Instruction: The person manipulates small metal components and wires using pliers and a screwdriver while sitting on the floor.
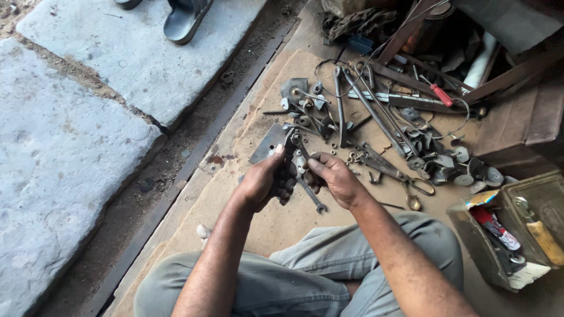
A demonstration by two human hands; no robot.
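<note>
My left hand and my right hand meet above a sheet of cardboard on the floor. Together they grip a small dark metal part with a ring end sticking up past my left thumb. A wrench lies on the cardboard just under and between my hands, its open jaw pointing toward me. My knees in grey trousers fill the bottom of the view.
Several wrenches, pliers, washers and scrap pieces lie spread ahead and to the right. A red-handled screwdriver lies further back. An open metal box of tools stands at the right. Stone slabs and someone's sandal are at the left.
</note>
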